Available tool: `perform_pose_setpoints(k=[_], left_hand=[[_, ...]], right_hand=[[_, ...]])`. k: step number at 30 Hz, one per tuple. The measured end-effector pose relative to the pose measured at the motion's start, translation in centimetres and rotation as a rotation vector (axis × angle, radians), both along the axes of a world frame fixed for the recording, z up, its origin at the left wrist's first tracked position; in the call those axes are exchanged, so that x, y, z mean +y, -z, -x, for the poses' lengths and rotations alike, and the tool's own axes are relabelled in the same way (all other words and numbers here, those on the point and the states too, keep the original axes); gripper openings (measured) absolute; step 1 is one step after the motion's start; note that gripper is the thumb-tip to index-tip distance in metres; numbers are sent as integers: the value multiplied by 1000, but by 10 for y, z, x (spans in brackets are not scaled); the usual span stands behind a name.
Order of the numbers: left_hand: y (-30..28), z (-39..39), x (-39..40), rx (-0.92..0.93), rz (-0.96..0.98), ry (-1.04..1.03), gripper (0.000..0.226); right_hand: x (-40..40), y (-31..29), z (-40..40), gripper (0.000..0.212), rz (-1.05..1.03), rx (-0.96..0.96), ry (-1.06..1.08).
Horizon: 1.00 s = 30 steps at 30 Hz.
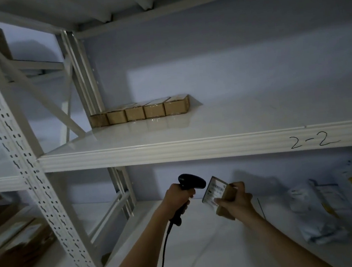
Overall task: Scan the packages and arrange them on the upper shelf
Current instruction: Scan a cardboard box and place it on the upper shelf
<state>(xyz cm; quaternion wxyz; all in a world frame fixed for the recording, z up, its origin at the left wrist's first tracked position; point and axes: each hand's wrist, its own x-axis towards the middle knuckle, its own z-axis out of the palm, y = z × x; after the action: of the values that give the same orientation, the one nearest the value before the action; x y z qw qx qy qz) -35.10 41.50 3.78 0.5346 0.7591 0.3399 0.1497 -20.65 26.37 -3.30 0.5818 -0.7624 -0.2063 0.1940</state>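
Observation:
My left hand grips a black corded barcode scanner, its head aimed right at a small brown cardboard package. My right hand holds that package tilted, with its white label facing the scanner a few centimetres away. Both hands are over the lower shelf. On the upper shelf, marked "2-2", several small brown packages stand in a tight row at the back left, against the upright.
White plastic mailer bags lie piled at the right of the lower shelf. A perforated white upright runs diagonally at left, with brown cartons behind it. The upper shelf's right side is bare.

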Motion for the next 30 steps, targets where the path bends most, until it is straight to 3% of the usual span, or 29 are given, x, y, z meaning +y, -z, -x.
perform_pose_setpoints(k=[15, 30], left_hand=[[16, 26, 16, -62, -9, 100, 12], [23, 30, 17, -83, 99, 120, 10]], right_hand=[[18, -2, 20, 57, 4, -99, -23], [20, 2, 14, 58, 70, -134, -17]])
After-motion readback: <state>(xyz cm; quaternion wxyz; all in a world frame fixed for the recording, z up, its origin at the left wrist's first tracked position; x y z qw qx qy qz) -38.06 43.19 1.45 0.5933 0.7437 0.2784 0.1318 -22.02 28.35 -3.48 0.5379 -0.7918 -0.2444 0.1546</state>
